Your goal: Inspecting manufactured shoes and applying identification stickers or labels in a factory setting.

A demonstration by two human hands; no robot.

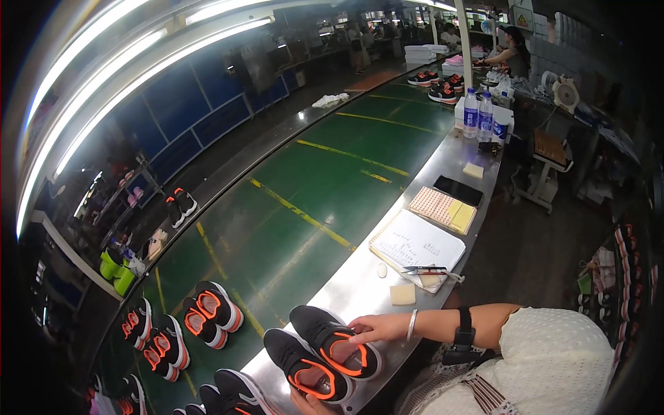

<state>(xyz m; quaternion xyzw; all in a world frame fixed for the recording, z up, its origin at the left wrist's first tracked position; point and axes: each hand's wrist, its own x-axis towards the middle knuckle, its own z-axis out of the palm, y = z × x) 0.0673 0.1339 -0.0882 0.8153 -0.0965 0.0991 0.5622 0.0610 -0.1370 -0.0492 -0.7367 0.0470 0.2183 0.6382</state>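
Note:
A pair of black sneakers with orange collar trim and white soles sits side by side on the metal ledge in front of me. My right hand [370,330] lies at the opening of the right sneaker [319,332], its fingers bent over the collar edge. At the heel of the left sneaker [294,360], my left hand [309,404] curls against the shoe from below, mostly hidden behind it and cut by the lower edge. Clear plastic and pinkish insoles show inside both shoes.
A green conveyor belt [277,187] with yellow lines runs alongside, carrying more sneaker pairs [213,315] at left. Along the metal ledge [360,277] lie a sponge block [402,294], an open notebook [418,242] with a pen, a dark phone [458,190] and water bottles [470,114]. A co-worker [515,55] stands farther off.

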